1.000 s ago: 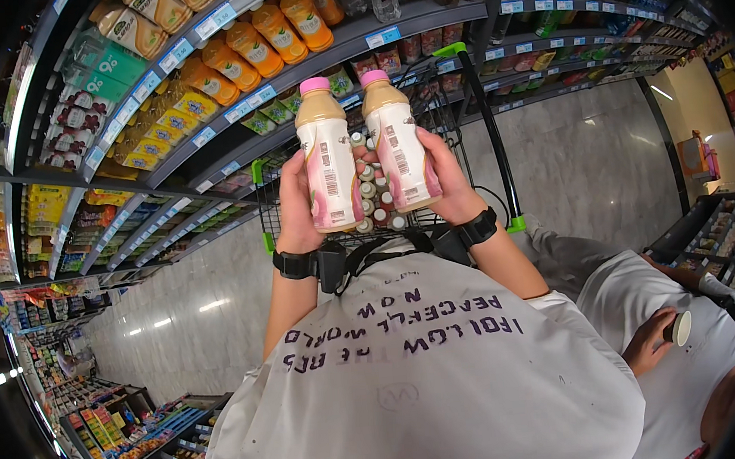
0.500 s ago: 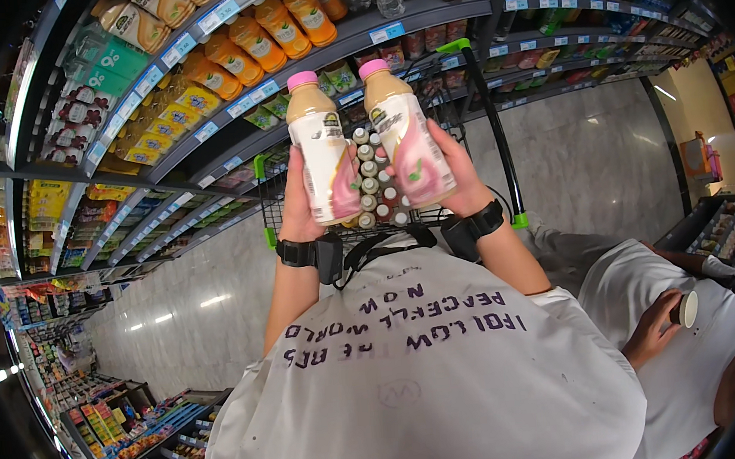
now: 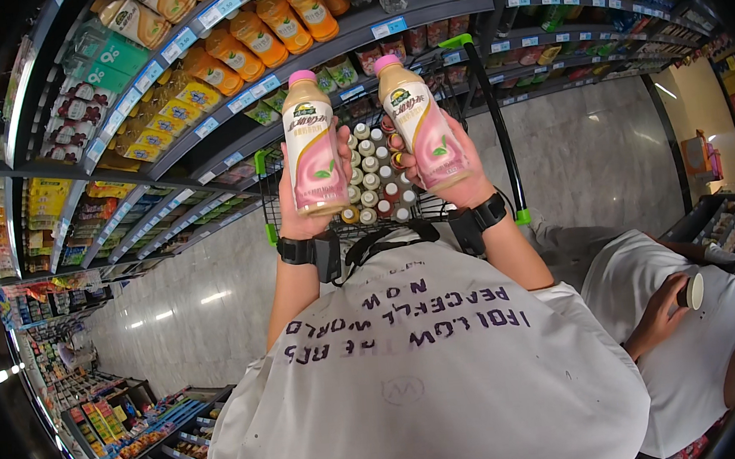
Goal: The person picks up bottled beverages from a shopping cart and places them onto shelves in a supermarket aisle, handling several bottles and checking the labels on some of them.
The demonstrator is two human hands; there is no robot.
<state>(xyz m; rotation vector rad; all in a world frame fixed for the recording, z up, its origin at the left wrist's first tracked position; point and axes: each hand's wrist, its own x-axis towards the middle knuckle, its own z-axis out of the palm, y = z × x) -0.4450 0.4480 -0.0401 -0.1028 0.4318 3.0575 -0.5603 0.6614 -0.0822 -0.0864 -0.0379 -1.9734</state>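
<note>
My left hand (image 3: 302, 223) is closed around a milk tea bottle (image 3: 316, 151) with a pink cap and a white and pink label. A matching bottle (image 3: 424, 130) sits in my right hand (image 3: 470, 185), its top leaning a little to the left. Both bottles are held side by side, their printed fronts facing me, above a shopping cart (image 3: 497, 124). Below and between them, several white-capped bottles (image 3: 368, 165) stand packed in the cart. Part of the cart's load is hidden behind my hands and the two bottles.
Ahead runs a drink shelf (image 3: 277, 73) with orange juice bottles (image 3: 282, 25) and yellow packs (image 3: 172, 107). To my right stands a person (image 3: 694, 316) holding a paper cup (image 3: 691, 292). Grey tiled floor (image 3: 185, 321) stretches left, and more shelves (image 3: 143, 454) stand at lower left.
Both bottles have turned in my hands, so their label fronts now face me. The right bottle has shifted slightly right. The person beside me has moved the cup a little.
</note>
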